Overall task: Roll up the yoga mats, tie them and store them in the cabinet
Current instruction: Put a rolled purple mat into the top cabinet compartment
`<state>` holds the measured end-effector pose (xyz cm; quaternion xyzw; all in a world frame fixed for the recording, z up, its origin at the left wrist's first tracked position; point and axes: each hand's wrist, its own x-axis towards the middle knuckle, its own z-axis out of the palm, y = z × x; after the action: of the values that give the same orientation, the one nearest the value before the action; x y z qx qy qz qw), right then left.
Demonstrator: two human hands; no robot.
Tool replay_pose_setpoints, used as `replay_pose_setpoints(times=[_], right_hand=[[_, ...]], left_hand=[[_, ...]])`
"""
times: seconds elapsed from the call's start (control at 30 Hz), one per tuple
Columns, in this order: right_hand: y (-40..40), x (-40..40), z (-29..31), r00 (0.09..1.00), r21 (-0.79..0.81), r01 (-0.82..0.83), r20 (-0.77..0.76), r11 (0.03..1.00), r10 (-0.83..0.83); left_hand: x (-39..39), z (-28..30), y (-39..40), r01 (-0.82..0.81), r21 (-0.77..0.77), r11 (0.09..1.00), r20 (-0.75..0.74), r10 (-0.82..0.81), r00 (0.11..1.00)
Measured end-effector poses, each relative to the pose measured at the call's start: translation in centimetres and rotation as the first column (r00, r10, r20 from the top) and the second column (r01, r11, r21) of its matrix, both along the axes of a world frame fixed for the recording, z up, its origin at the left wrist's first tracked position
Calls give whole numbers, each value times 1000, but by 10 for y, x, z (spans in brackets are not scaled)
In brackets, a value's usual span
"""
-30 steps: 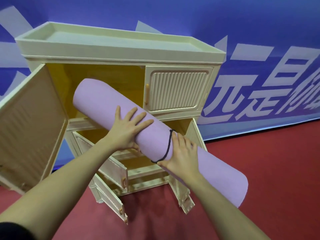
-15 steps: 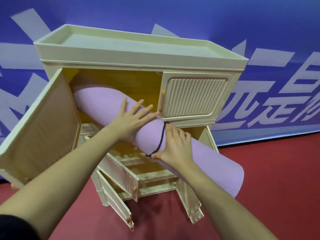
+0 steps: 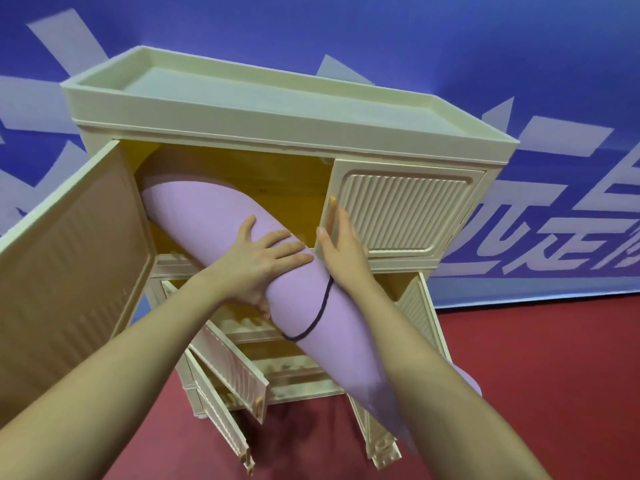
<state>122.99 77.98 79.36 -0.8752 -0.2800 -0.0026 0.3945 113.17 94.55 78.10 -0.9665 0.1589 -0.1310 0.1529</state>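
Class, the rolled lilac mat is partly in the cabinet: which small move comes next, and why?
Probably open the closed ribbed upper right door: the right hand is at its handle, and the cord-tied lilac yoga mat lies slanted, its near end outside while the left hand steadies it.

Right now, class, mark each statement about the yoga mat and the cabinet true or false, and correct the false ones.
1. The rolled mat is purple. True.
2. A dark cord circles the mat. True.
3. The mat lies fully inside the cabinet. False: only its far end is in the upper left compartment; the rest sticks out.
4. The upper right door is open. False: it is closed; the upper left door is open.
5. The left hand rests on the mat. True.
6. The right hand grips the cord. False: it is by the right door's edge.
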Motion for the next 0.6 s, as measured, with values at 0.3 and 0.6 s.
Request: replay_pose_setpoints(times=[0.3, 0.6], right_hand=[[16, 22, -8, 998, 191, 49, -59, 980, -38], [-25, -19, -19, 963, 323, 246, 27, 914, -269]], left_hand=[[3, 8, 0, -18, -9, 1000, -29, 18, 999], [-1, 6, 3, 72, -21, 997, -10, -73, 997]])
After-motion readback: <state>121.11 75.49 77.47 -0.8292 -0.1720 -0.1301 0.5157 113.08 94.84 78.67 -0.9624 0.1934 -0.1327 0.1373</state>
